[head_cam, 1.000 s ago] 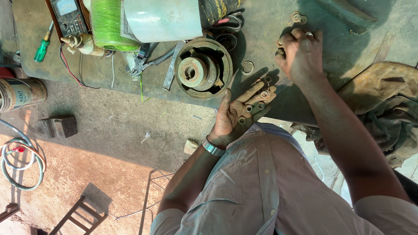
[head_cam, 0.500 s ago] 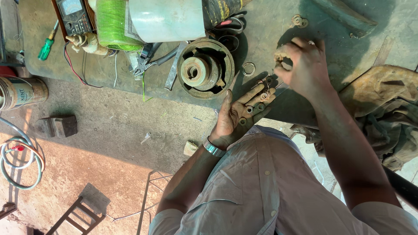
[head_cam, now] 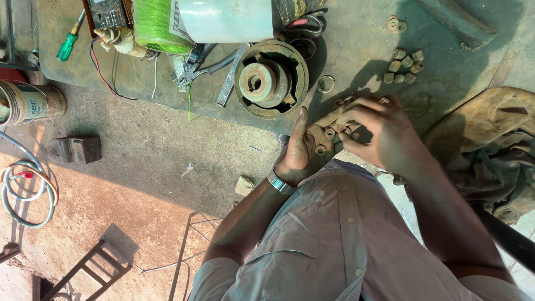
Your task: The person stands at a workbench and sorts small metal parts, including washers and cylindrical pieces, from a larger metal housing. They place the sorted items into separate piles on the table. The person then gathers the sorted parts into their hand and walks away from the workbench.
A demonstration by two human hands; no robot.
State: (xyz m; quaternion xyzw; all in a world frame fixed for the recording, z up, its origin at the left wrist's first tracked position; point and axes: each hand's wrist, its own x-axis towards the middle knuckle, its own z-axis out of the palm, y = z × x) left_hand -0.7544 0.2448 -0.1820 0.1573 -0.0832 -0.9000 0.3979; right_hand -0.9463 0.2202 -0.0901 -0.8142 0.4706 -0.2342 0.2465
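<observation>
Both hands are now brought together just below the bench edge [head_cam: 167, 108]. A second ago the right hand [head_cam: 390, 136] was raised over the bench, well apart from the left hand [head_cam: 309, 147]; it has since been lowered onto the left palm. The left hand is held palm up with its fingers spread, and several small rusty rings [head_cam: 326, 134] are cradled on it. The right fingertips are pressed together over the rings, apparently pinching one, though the piece itself cannot be made out. From this it is judged that a small part was fetched from the bench and is being sorted among the rings. The round hub [head_cam: 271, 78] and the cluster of nuts [head_cam: 402, 66] are left untouched on the bench.
</observation>
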